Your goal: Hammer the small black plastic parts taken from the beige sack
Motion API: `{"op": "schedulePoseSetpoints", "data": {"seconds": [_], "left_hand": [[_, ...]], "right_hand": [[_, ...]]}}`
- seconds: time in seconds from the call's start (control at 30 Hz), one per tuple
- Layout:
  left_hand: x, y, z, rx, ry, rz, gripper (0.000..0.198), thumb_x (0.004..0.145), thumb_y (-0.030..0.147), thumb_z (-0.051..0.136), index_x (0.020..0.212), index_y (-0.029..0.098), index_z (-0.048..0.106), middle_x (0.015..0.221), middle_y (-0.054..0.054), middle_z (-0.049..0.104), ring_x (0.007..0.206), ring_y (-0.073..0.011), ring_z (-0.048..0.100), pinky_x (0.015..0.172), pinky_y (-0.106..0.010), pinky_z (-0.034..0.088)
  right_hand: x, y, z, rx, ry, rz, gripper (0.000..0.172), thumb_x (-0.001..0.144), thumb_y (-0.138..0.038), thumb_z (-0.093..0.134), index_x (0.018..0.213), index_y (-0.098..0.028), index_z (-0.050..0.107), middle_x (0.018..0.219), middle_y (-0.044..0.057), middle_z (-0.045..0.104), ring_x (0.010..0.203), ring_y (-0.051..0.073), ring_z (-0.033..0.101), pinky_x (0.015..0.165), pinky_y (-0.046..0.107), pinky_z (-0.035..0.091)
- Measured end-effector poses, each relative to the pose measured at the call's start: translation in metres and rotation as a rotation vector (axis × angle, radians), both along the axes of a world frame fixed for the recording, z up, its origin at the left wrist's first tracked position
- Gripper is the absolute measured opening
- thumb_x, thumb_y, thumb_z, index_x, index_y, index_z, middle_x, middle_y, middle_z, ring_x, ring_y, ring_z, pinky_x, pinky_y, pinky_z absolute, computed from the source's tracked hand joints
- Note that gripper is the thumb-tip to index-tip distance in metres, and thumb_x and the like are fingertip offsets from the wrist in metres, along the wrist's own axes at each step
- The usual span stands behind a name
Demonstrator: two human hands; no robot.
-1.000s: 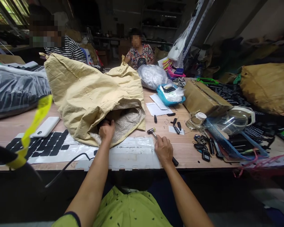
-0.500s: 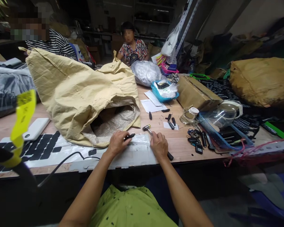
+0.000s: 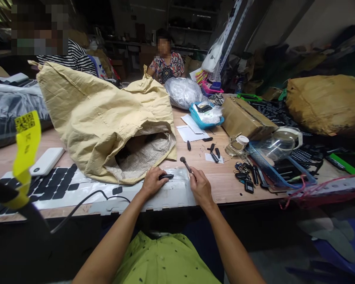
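Note:
My left hand (image 3: 153, 182) is closed on a small elongated black piece (image 3: 167, 176), pinning it down on a grey-white board (image 3: 174, 193) covered in clear plastic. In my right hand (image 3: 201, 187), fingers wrapped round the handle, is a small hammer (image 3: 184, 163) with its head pointing away from me, beside the black piece and apart from it. Several similar black pieces (image 3: 214, 156) and thin pins lie beyond, some on a white paper slip. The open mouth of a large beige sack (image 3: 106, 118) lies just behind my left hand.
To the right are a bunch of keys and fobs (image 3: 248, 186), a glass jar (image 3: 236, 146), a blue plastic tray (image 3: 301, 180) and a cardboard box (image 3: 242, 118). A black cable (image 3: 91, 193) with a yellow tag (image 3: 26, 146) crosses at left. Two people sit across the table.
The hammer has turned in my right hand, so its yellow face and handle end no longer show. My left hand and the black piece have shifted slightly right and down.

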State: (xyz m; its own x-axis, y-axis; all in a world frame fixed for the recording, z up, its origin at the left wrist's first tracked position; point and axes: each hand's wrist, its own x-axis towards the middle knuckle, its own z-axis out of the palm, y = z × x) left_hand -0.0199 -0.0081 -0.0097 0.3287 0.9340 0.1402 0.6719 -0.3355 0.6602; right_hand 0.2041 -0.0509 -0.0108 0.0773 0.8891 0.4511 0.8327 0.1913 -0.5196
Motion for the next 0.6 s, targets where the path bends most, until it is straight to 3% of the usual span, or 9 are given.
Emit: {"op": "schedulePoseSetpoints", "data": {"seconds": [0.1,0.2,0.6], "left_hand": [[0.001,-0.001,-0.001,0.012,-0.007,-0.009,0.014,0.083,0.028,0.069,0.095,0.025,0.077,0.086,-0.003,0.064,0.091,-0.0223,0.056,0.086,-0.035,0.044],[0.001,-0.002,-0.002,0.01,-0.013,-0.018,0.015,0.084,0.027,0.068,0.096,0.025,0.077,0.086,-0.003,0.064,0.091,-0.0219,0.056,0.085,-0.034,0.043],[0.002,0.0,-0.008,0.016,-0.051,-0.013,0.016,0.083,0.026,0.069,0.096,0.026,0.079,0.082,-0.003,0.063,0.088,-0.0214,0.055,0.084,-0.034,0.043]], "right_hand": [[-0.016,-0.021,0.002,-0.007,0.137,0.183,0.035,0.098,-0.024,0.042,0.122,-0.022,0.067,0.102,0.007,0.07,0.096,0.018,0.066,0.084,0.029,0.054],[-0.028,-0.035,0.001,-0.035,0.169,0.27,0.035,0.098,-0.025,0.043,0.122,-0.022,0.068,0.099,0.007,0.071,0.094,0.018,0.067,0.082,0.029,0.055],[-0.032,-0.041,0.001,-0.06,0.06,0.197,0.038,0.099,-0.024,0.039,0.125,-0.023,0.067,0.099,0.007,0.071,0.091,0.018,0.068,0.08,0.027,0.055]]}}
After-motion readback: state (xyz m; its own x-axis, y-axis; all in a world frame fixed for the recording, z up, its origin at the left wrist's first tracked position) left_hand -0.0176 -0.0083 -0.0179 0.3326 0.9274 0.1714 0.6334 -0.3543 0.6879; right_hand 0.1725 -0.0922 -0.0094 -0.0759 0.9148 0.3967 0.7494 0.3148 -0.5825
